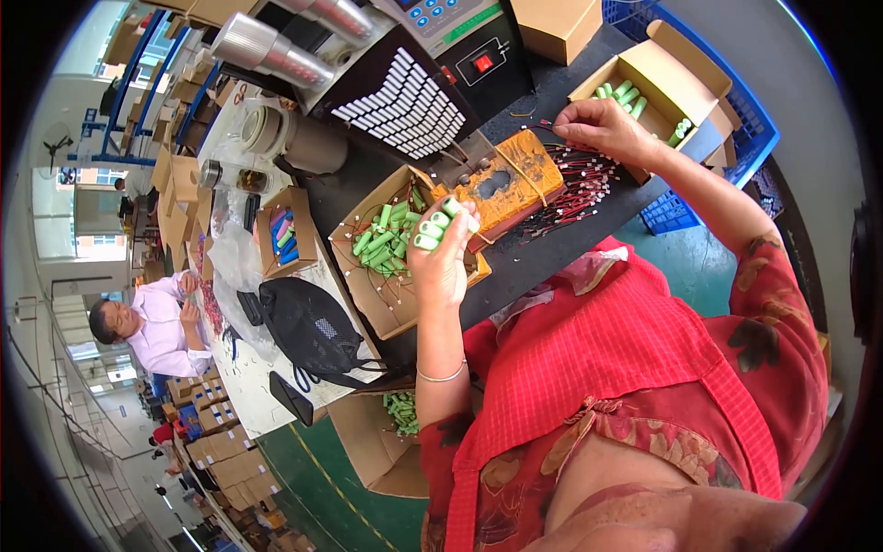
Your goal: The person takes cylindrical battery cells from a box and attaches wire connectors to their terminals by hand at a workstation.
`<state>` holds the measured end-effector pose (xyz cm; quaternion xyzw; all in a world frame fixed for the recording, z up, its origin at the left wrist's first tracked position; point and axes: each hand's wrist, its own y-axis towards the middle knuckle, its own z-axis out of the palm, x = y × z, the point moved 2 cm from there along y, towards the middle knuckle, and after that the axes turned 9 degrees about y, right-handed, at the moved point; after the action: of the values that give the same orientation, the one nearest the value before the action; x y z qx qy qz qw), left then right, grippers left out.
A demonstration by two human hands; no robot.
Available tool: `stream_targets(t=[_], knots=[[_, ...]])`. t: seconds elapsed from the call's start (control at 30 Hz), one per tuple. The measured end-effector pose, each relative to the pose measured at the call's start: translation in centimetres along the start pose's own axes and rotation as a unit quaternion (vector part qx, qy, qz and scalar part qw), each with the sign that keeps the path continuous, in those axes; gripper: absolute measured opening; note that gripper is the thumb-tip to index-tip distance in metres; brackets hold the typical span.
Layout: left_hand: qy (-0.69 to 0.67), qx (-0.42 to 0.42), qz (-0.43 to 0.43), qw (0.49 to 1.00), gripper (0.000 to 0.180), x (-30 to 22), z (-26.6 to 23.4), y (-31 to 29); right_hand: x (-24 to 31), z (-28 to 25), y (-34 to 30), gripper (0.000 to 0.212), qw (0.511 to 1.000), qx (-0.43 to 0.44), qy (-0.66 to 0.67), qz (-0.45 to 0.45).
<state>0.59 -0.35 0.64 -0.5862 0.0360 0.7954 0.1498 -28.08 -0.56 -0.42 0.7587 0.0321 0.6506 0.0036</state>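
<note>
My left hand (440,271) is closed around several green cylindrical battery cells (429,235), held side by side with their ends facing up. It is just in front of an orange, scuffed block (515,184) with a band around it, below the electrodes of a black bench machine (400,101). My right hand (607,131) pinches what looks like a thin wire lead (544,123) at its fingertips. Below that hand lies a pile of red and black wire leads with small white connectors (579,189).
Left of the block is a cardboard box (397,313) of wired green cells. An open carton (694,74) at the right holds more cells, by a blue crate (759,129). A black bag (308,322) and phone (292,397) lie left. Another person (161,327) sits across the table.
</note>
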Motion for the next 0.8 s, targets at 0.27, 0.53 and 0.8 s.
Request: stream_targets(t=[0.27, 0.53, 0.8], knots=[[0.336, -0.057, 0.182, 0.923, 0.023, 0.9, 2.1, 2.2, 4.4, 6.0, -0.8, 0.021, 0.987, 0.098, 0.104, 0.075], [0.402, -0.051, 0.219, 0.888, 0.023, 0.7, 2.3, 2.5, 4.2, 7.3, 0.7, 0.023, 0.983, 0.13, 0.092, 0.09], [0.453, -0.038, 0.243, 0.857, 0.027, -0.2, 3.0, 2.4, 4.6, 7.2, 0.8, 0.026, 0.978, 0.146, 0.112, 0.099]])
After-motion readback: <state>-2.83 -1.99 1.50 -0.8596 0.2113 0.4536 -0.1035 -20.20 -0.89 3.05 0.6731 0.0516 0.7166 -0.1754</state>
